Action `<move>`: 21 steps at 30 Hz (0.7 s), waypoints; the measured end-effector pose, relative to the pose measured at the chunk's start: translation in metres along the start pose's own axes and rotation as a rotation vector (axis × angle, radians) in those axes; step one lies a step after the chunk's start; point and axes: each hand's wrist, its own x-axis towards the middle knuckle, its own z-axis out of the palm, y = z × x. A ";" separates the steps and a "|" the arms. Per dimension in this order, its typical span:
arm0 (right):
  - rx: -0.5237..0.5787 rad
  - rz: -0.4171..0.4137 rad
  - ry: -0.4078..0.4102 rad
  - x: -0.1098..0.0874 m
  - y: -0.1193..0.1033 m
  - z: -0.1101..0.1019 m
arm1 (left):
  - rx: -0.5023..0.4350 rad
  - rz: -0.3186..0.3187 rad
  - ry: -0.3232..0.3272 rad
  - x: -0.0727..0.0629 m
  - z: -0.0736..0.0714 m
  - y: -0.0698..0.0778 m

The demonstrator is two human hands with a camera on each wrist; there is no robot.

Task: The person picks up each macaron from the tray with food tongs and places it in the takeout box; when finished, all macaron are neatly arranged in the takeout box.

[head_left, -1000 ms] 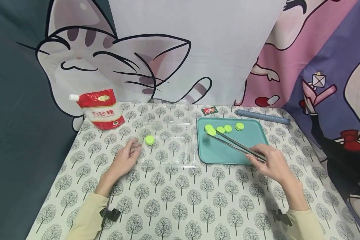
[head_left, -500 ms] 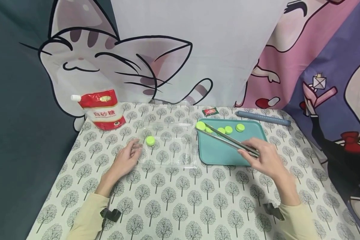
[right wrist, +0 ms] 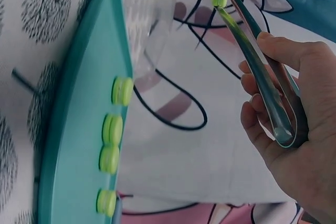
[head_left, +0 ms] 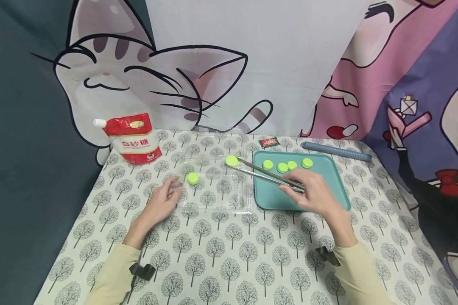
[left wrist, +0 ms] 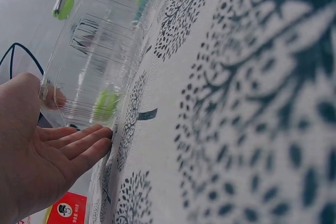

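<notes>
My right hand (head_left: 309, 190) grips metal food tongs (right wrist: 252, 61), whose tips pinch a light green macaron (head_left: 231, 161). That macaron hangs over the right part of a clear plastic box (head_left: 213, 210), apart from the tray. Another green macaron (head_left: 192, 178) sits inside the box near its left side. At the box's left edge my left hand (head_left: 163, 199) rests with relaxed fingers; in the left wrist view its fingertips are beside the box wall and hold nothing. Several green macarons (right wrist: 112, 129) stand along the back of a teal tray (head_left: 301, 203).
The box's clear lid (head_left: 215, 144) lies folded back behind it. A red and white sugar pouch (head_left: 135, 140) stands at the back left. Behind the tray are a small green and red packet (head_left: 269, 142) and a blue-grey rod (head_left: 336, 151). Printed curtains (head_left: 290, 63) hang behind the table.
My right hand has moved left with the tongs, carrying the pinched macaron off the tray and over the box. The left hand stays at the box's edge.
</notes>
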 end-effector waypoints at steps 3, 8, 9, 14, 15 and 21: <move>0.014 0.004 -0.040 0.008 -0.002 0.008 | 0.000 0.001 0.002 0.000 0.001 -0.001; 0.016 0.013 -0.103 0.020 -0.004 0.022 | 0.005 -0.002 0.000 0.000 0.002 -0.001; 0.018 0.016 -0.114 0.022 -0.004 0.024 | 0.004 -0.004 -0.002 0.000 0.002 -0.001; 0.033 0.035 -0.182 0.032 -0.006 0.037 | 0.002 -0.003 -0.010 -0.001 0.001 -0.001; 0.036 0.040 -0.198 0.033 -0.006 0.039 | 0.002 -0.003 -0.010 0.000 0.001 -0.001; 0.006 0.038 -0.267 0.042 -0.007 0.052 | 0.011 -0.002 -0.008 0.000 0.000 0.000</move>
